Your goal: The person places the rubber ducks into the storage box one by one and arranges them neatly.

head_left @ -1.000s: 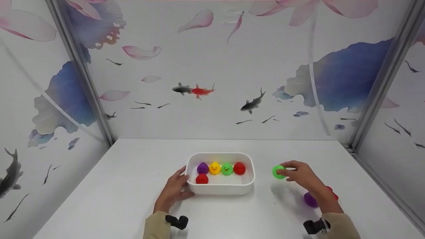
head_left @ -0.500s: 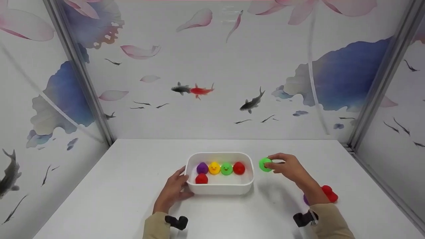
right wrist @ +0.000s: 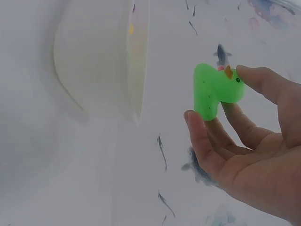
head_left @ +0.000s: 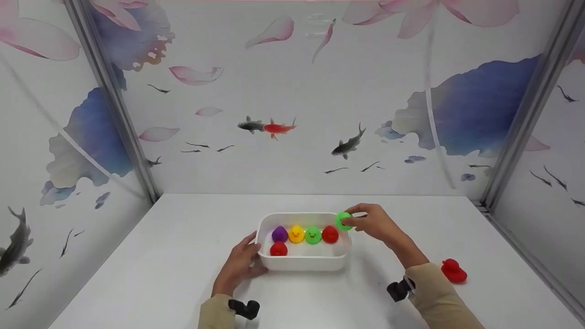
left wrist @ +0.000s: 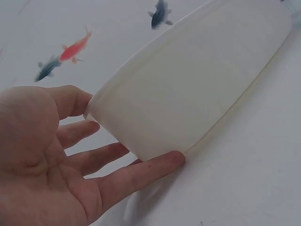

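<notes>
A white plastic tub (head_left: 304, 262) stands on the table. My left hand (head_left: 240, 260) rests against its left end, fingers spread and fairly straight; the left wrist view shows fingertips touching the rim and lower side. My right hand (head_left: 372, 221) pinches a green rubber duck (right wrist: 207, 92) between thumb and fingertips, above the tub's far right corner. Inside the tub, a purple duck (head_left: 279, 234), a yellow duck (head_left: 296, 234), a green duck (head_left: 313, 235) and a red duck (head_left: 330, 234) form a row. Another red duck (head_left: 279, 249) sits in front, partly hidden by the near wall.
A red rubber duck (head_left: 454, 271) lies on the white table (head_left: 183, 256) at the right, beside my right sleeve (head_left: 438, 292). Printed panels (head_left: 301, 173) with fish and petals enclose the back and both sides. Black wrist cameras sit at both cuffs.
My right hand has carried the green duck leftward, from beside the tub to over its right rim. The purple duck on the table is now hidden behind the right arm. The left hand stays put.
</notes>
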`<state>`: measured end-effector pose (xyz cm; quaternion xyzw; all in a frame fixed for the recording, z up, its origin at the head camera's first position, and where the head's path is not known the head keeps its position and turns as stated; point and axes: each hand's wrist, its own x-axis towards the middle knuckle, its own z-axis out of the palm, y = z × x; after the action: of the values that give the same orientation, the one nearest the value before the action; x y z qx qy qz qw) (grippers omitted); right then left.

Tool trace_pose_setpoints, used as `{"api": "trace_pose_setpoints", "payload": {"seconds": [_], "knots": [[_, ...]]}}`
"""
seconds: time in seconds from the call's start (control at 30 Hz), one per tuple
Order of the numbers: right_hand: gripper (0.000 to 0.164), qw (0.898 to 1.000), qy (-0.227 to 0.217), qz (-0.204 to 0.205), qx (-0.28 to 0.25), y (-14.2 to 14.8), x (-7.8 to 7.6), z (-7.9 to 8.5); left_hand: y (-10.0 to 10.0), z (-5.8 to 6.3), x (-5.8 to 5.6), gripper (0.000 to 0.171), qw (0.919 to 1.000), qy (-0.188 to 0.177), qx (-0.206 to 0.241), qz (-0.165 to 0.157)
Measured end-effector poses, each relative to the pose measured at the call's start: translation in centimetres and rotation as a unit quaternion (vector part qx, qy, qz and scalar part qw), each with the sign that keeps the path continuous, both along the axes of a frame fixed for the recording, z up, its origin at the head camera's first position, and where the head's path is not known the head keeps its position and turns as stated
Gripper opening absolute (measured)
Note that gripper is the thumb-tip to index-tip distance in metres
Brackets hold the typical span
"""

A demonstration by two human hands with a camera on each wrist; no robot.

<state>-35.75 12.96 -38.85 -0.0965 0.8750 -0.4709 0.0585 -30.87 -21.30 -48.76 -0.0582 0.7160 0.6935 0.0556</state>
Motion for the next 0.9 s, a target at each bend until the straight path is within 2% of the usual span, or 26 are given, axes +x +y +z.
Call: {"api": "trace_pose_setpoints", "payload": {"seconds": [0.23, 0.63, 0.9], "knots": [[0.035, 0.999, -0.005, 0.036, -0.012, -2.3, -0.3, 0.0, 0.0, -0.1, 0.2, 0.059, 0.9999, 0.013, 0.005, -0.006], [0.036, 0.999, -0.035, 0.037, -0.004, -5.8, -0.9, -1.3, 0.1, 0.1, 0.2, 0.059, 0.9999, 0.006, -0.014, 0.001], [0.032, 0.998, -0.042, 0.056, -0.010, -7.7, -1.0, -2.5, -0.1, 0.0, 0.2, 0.058, 1.0000, 0.005, -0.003, -0.001]]}}
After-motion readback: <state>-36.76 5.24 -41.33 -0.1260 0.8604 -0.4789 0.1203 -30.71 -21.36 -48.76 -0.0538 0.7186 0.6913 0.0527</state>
